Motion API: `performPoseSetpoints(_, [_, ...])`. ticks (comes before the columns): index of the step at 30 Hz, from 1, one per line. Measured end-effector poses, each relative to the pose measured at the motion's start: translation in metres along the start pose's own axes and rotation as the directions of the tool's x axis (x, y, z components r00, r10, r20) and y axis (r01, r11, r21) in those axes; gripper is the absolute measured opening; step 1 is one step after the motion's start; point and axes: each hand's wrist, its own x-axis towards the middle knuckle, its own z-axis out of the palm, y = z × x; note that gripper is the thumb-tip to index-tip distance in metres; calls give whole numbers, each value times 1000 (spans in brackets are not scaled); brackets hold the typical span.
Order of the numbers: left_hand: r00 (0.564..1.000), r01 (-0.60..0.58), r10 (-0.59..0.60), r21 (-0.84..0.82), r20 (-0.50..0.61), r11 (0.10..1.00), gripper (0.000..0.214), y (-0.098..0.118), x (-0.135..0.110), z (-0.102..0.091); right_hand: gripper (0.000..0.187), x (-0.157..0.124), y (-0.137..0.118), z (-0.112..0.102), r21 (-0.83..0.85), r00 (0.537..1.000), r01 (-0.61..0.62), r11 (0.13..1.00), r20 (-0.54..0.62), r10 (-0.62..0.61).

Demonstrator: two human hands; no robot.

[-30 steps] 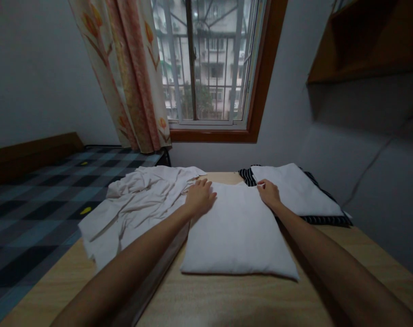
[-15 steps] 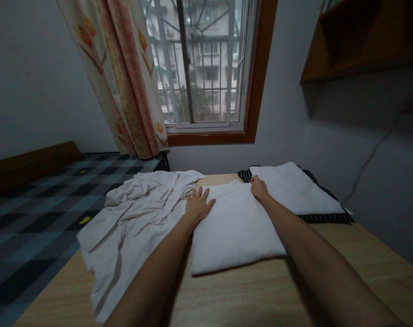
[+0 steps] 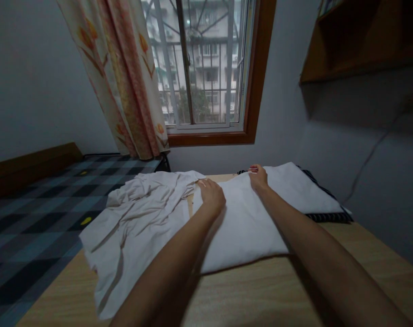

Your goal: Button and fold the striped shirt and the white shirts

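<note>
A folded white cloth lies in front of me on the table, its exact kind not clear. My right hand is closed in a pinch on its far right corner, which is lifted a little. At the far left corner, my left hand is bent over the edge with its fingers curled around the cloth; the fingertips are partly hidden. To the left spreads a crumpled white cloth. On the right, another folded white piece rests on a black striped cloth.
The wooden table carries all the cloths. Left of it stands a bed with a checked sheet. A curtain hangs beside the window, and a wooden shelf juts from the wall at upper right.
My left hand went from lying spread on the left edge to curling at the far left corner. My right hand has raised the far right corner slightly.
</note>
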Motion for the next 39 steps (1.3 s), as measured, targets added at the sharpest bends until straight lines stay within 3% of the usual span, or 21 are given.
performPoseSetpoints(2, [999, -20, 18, -80, -27, 997, 59, 22, -4, 1, 29, -1, -7, 3, 7, 999, 48, 999, -22, -48])
performPoseSetpoints(5, [993, -55, 39, -147, -108, 988, 64, 39, -14, 20, 25, -11, -7, 11, -5, 996, 86, 996, -30, -86])
performPoseSetpoints(9, [998, -40, 31, -191, -49, 981, 66, 27, -20, 50, 28, -24, 10, 22, -63, 997, 42, 997, -65, -46])
performPoseSetpoints(13, [1000, 18, -21, -201, -14, 979, 67, 9, -17, 61, 29, -26, 24, 25, -119, 997, 7, 993, -71, -16])
performPoseSetpoints(17, [996, 84, -85, -188, 2, 979, 70, 6, -15, 62, 32, -28, 11, 23, -146, 993, 21, 989, -109, -37])
performPoseSetpoints(19, [994, 106, -106, -180, 6, 978, 69, 8, -14, 63, 35, -37, -3, 25, -154, 988, 102, 983, -100, -118])
performPoseSetpoints(21, [992, 124, -126, -170, -3, 978, 67, 9, -14, 64, 37, -52, -15, 29, -164, 955, 295, 941, 32, -294])
performPoseSetpoints(24, [986, 160, -164, -148, -16, 976, 64, 9, -13, 66, 42, -79, -20, 37, -148, 780, 575, 805, 396, -484])
performPoseSetpoints(26, [983, 181, -184, -137, -6, 974, 63, 6, -12, 68, 47, -90, -12, 36, -173, 692, 618, 767, 582, -427])
performPoseSetpoints(28, [981, 194, -195, -132, 8, 972, 64, 0, -10, 69, 55, -90, 1, 30, -236, 666, 603, 762, 675, -318])
performPoseSetpoints(30, [978, 210, -209, -131, 20, 969, 69, -7, -8, 70, 63, -84, 13, 18, -303, 689, 563, 769, 686, -234])
performPoseSetpoints(34, [970, 243, -243, -137, 20, 960, 80, -25, -4, 68, 70, -79, 26, -5, -415, 782, 452, 790, 610, -127])
performPoseSetpoints(39, [971, 189, -218, -244, -95, 951, 61, -39, -6, 58, 57, -113, 26, -29, -323, 844, 368, 872, 510, -167])
